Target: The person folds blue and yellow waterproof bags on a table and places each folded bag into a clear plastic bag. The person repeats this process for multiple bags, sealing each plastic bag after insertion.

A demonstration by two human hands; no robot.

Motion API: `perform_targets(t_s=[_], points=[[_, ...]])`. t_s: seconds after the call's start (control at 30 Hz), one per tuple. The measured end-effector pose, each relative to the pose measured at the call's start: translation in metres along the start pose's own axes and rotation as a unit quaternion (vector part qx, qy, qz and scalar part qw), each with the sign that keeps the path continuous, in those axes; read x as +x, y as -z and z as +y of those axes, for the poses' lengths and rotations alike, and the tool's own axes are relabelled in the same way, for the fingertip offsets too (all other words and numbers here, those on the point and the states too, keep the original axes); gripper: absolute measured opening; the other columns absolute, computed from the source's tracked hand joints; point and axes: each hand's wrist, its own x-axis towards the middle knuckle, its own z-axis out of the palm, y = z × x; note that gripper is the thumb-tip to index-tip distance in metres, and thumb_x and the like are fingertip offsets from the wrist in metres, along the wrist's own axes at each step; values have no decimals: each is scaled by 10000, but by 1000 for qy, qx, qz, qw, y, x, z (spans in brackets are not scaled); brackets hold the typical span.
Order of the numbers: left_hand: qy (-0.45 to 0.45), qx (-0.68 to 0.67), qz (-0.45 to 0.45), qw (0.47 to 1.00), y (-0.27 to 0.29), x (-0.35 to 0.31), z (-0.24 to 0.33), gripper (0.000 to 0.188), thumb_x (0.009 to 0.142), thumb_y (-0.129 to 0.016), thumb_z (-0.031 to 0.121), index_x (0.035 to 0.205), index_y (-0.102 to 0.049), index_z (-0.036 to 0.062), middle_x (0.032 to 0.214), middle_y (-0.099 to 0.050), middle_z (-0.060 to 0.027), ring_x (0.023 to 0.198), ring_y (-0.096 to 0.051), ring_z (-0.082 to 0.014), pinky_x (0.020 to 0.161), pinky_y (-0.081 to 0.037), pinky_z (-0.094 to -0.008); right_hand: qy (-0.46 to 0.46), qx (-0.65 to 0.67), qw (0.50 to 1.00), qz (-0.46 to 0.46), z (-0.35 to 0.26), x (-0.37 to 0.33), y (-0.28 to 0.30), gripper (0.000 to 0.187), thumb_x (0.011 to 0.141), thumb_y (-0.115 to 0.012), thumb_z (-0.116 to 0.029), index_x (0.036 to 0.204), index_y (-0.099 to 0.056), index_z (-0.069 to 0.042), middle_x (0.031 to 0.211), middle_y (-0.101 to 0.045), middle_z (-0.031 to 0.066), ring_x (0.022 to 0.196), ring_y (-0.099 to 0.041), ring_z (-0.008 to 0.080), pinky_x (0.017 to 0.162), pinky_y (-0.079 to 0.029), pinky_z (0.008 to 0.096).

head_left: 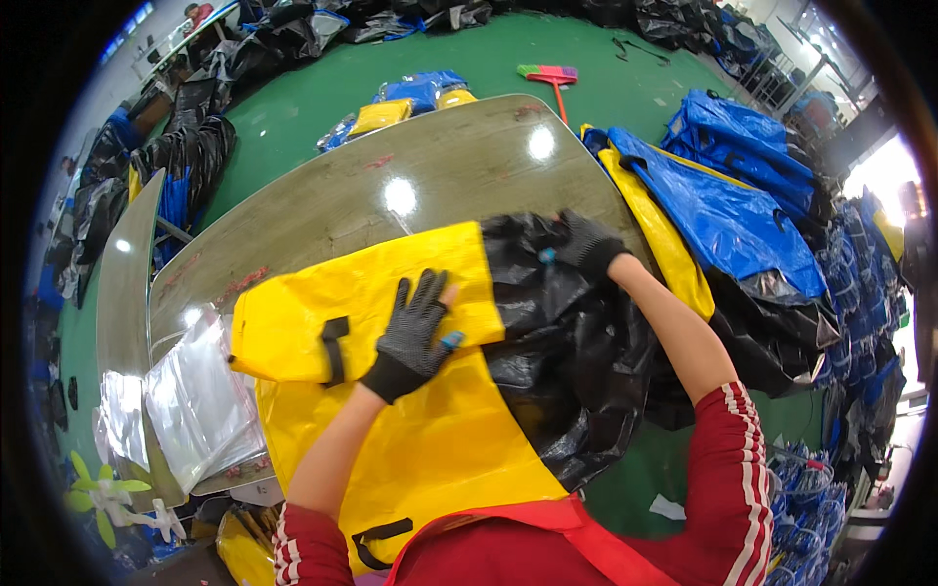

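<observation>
On the grey table [410, 176], the left hand [415, 327] lies flat, gloved fingers spread, pressing the folded yellow bag [371, 293]; at two o'clock from it, the right hand [584, 244] pinches shut on black plastic sheeting [576, 361].

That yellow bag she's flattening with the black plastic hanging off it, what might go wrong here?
The black plastic sheet spills over the table's right edge, so its weight might drag the yellow bag askew. Only the left hand pins the bag, so it could slide. The right hand grips crumpled plastic, which might tear or crease unevenly.
</observation>
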Motion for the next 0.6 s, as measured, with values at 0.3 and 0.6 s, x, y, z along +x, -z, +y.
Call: perform_targets(t_s=[0.3,0.6], points=[[54,182,56,980,-31,34,-33,703,852,-582,529,1376,-459,77,1517,-327,-160,1441,-196,-369,1143,-53,-614,113,-174,978,-25,-27,82,-57,651,918,-499,-413,1501,-284,-218,1481,-393,114,1390,-342,292,1114,-262,545],[7,63,76,995,-43,67,9,661,855,-601,478,1404,-453,141,1504,-325,-200,1429,-209,-412,1147,-57,-609,390,-81,909,-119,-28,-158,42,542,620,-787,-239,1144,-647,-209,1335,-512,191,1335,-396,402,1117,-250,595]])
